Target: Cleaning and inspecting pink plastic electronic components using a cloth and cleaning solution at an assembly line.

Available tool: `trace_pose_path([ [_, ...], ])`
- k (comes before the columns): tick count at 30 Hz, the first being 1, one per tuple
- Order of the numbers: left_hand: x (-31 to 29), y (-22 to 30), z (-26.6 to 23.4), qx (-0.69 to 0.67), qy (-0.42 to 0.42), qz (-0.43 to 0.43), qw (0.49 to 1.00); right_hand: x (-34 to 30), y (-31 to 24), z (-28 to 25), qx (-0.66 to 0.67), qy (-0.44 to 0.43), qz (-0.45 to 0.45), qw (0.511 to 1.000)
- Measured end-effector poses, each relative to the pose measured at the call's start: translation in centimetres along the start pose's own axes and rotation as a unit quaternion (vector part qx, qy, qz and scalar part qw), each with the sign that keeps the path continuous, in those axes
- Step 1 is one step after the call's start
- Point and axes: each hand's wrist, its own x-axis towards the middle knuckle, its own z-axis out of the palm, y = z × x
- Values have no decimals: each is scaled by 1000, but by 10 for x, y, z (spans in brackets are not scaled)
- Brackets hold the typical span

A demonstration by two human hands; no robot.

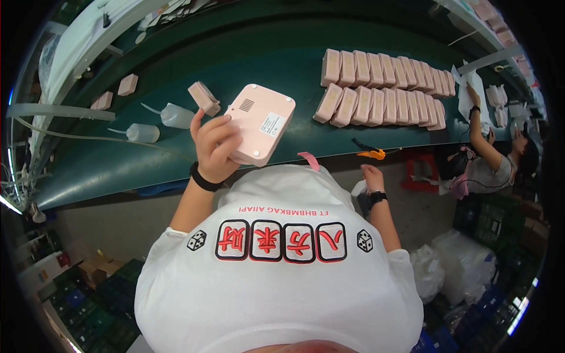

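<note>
My left hand [215, 144] is wrapped round the side of a pale pink box-shaped device [262, 125], holding it tilted above the bench's near edge. Its underside shows, with small round feet, a slotted vent and a white label. My right hand [371, 178] is low by my waist, its fingers curled; what they hold, if anything, is hidden. A pale grey object [359, 189] shows beside that wrist, too unclear to name. Just beyond the left hand, a smaller pink piece [204, 97] rests on the bench. A pink strip [309, 160] hangs at the bench edge near my shirt.
Two rows of pink devices [376, 106] stand on the green bench [265, 59]. Two squeeze bottles [143, 133] and pink parts [128, 85] lie left. An orange-handled tool [372, 154] lies at the front edge. A co-worker [493, 165] works at right.
</note>
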Motion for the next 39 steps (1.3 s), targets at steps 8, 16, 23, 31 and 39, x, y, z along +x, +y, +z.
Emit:
trace_pose_path([
  [8,-14,17,2,39,-39,-62,997,68,27,11,154,191,96,965],
  [16,-23,16,-15,75,-116,-66,988,59,19,-2,352,124,41,927],
  [23,-33,13,-26,87,-146,-62,983,24,5,-20,63,220,-75,971],
  [31,-36,-6,-36,71,-282,-56,955,-57,-217,-19,122,-19,-222,967],
  [39,-26,-53,-30,-117,-450,-190,865,-41,-279,34,-414,-412,-313,749],
])
